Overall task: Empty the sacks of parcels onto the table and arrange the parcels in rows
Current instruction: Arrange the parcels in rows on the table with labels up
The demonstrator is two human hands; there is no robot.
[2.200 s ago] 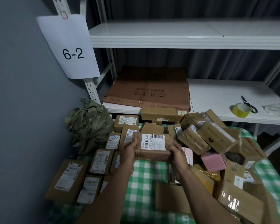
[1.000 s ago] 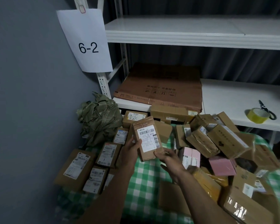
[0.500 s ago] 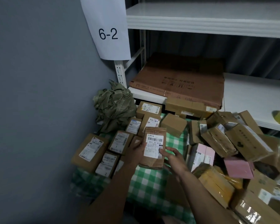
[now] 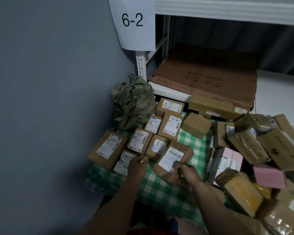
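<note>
A brown labelled parcel (image 4: 172,158) lies tilted on the green checked table (image 4: 159,189). My right hand (image 4: 188,173) grips its near right corner, thumb on top. My left hand (image 4: 137,167) is off that parcel and touches a small labelled parcel (image 4: 125,161) in the front row. Several labelled parcels lie in rows at the table's left, among them a large one (image 4: 108,147) and a flat one (image 4: 172,125). A crumpled green sack (image 4: 134,102) sits in the back left corner. Loose parcels are heaped (image 4: 244,143) on the right.
A grey wall (image 4: 41,99) runs close along the table's left edge. Behind the table stands a white shelf (image 4: 278,92) with a flat brown carton (image 4: 210,73) and a "6-2" sign (image 4: 132,21). A pink box (image 4: 268,175) and a yellow parcel (image 4: 239,189) lie in the heap.
The parcel, held upright in both hands, has come down onto the cloth beside the rows. My left hand let go and shifted left onto the small parcel. The view has swung left.
</note>
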